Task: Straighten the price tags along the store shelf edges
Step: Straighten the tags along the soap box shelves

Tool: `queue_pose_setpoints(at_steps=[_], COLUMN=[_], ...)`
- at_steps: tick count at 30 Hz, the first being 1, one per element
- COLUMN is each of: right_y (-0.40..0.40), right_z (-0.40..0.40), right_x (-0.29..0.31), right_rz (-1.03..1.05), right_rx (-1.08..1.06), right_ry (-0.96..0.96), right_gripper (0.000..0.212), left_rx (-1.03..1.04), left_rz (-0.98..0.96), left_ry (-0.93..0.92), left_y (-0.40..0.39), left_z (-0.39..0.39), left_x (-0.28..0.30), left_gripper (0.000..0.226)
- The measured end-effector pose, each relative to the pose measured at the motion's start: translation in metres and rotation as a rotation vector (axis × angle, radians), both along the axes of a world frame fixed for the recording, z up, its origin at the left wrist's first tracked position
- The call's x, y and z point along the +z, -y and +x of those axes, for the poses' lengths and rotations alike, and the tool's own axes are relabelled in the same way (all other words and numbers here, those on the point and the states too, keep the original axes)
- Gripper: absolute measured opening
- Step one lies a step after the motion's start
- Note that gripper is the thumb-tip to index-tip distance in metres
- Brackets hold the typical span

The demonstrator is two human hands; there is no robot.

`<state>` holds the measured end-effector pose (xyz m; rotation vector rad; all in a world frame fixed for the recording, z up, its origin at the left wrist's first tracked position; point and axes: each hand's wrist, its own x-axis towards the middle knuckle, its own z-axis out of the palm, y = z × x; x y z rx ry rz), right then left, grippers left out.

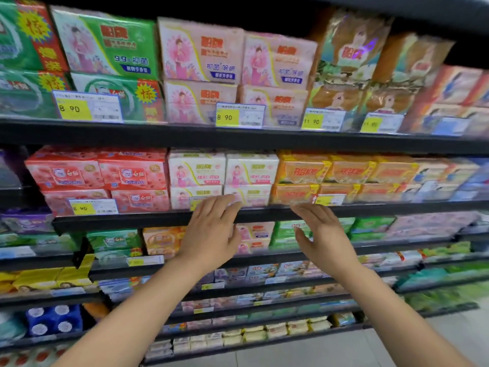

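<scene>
Yellow-and-white price tags stand along the black shelf edges. On the second shelf edge (148,219), one tag (194,203) is mostly hidden behind the fingers of my left hand (211,231), which is spread open against it. My right hand (322,234) is open, fingers apart, just below another tag (330,200) and not touching it. A third tag (92,207) marked 8.90 sits further left. The upper shelf carries tags (88,105) (239,115) (323,120) standing upright; the leftmost leans slightly.
Stacked soap packs fill every shelf: red (100,176), pink-white (225,176) and orange (330,173) on the second shelf. Lower shelves (185,268) hold more packs and tags. Pale floor tiles (344,350) show at the bottom right. The picture is motion-blurred.
</scene>
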<state>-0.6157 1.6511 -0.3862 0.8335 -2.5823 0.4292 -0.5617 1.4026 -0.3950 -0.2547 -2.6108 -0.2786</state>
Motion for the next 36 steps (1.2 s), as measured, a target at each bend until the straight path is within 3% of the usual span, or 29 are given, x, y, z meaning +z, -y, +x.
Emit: queue_pose_setpoints(at_steps=[18, 29, 36], right_y=[-0.268, -0.322, -0.339], right_z=[-0.055, -0.075, -0.09], right_x=[0.006, 0.004, 0.002], right_rz=[-0.003, -0.019, -0.032], right_rx=[-0.155, -0.325, -0.385], right_ry=[-0.003, 0.003, 0.028], right_gripper=[0.042, 0.04, 0.043], left_rx=[-0.154, -0.358, -0.368], left_rz=[0.078, -0.011, -0.059], left_ry=[0.124, 0.099, 0.142], left_y=[-0.267, -0.332, -0.347], left_z=[-0.084, -0.143, -0.175], left_x=[0.019, 0.009, -0.016], left_gripper=[0.054, 0.051, 0.052])
